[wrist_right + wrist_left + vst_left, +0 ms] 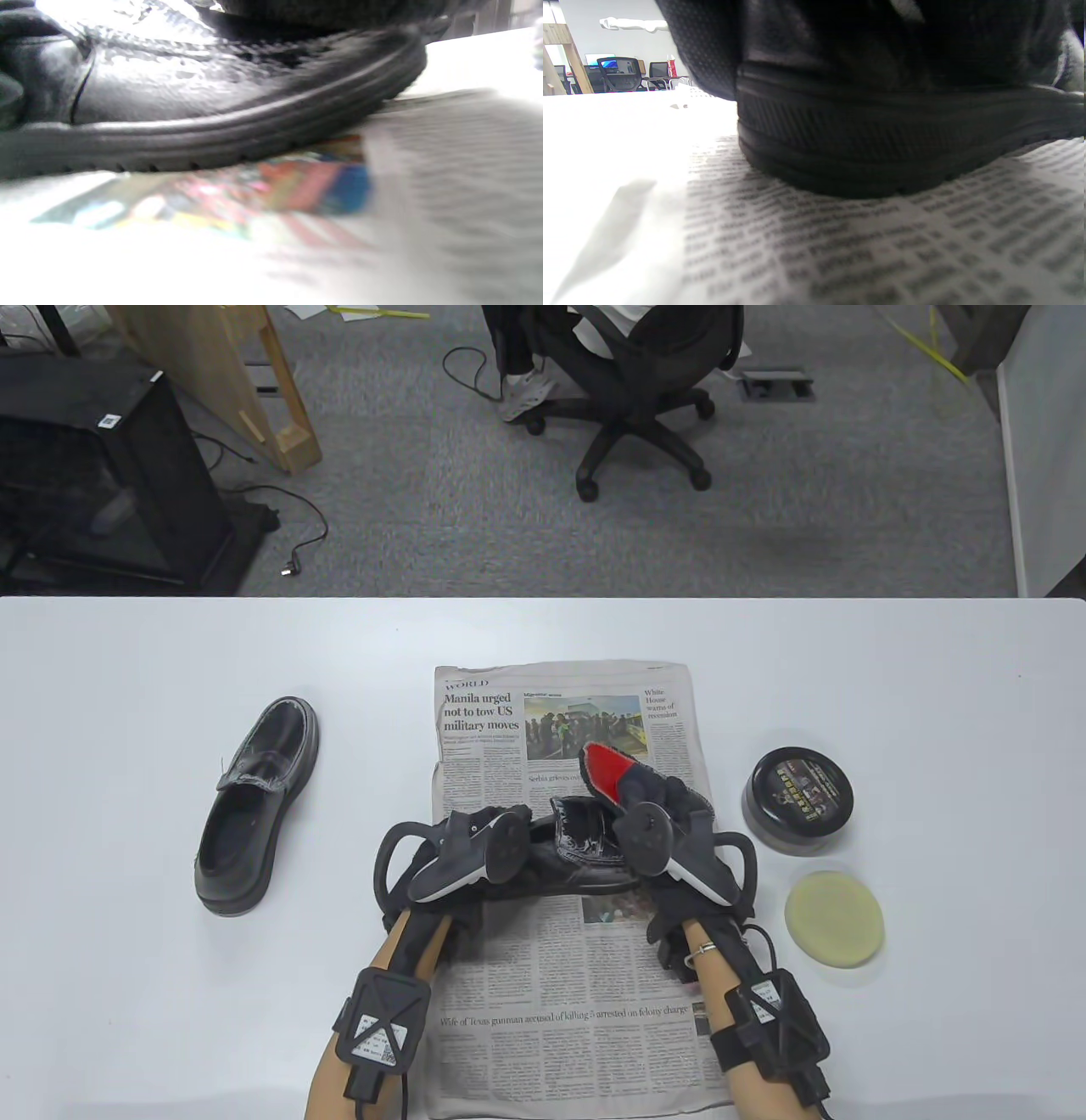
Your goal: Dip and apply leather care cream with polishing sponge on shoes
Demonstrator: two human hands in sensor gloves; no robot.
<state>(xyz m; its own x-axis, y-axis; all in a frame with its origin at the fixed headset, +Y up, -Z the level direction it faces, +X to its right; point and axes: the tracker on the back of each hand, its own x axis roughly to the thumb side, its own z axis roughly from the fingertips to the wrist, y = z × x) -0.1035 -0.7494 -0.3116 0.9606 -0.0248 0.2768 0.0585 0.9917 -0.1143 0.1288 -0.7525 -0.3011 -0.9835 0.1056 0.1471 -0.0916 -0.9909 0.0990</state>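
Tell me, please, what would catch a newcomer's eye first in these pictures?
Both hands, left and right, are at a black shoe lying on a newspaper at mid-table. A red brush sticks up past the right hand. A second shoe sits apart on the left; a closed tin and yellow sponge wait on the right.

Table view bright, sharp; wrist views blurry w/ blown-out glare, shoe (882,127) in shadow.

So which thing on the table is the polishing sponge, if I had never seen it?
Start at the newspaper spread in the middle of the white table and look off its right edge. A round black tin stands there; just nearer the person lies the polishing sponge, a flat pale yellow disc, the only light-coloured thing there.
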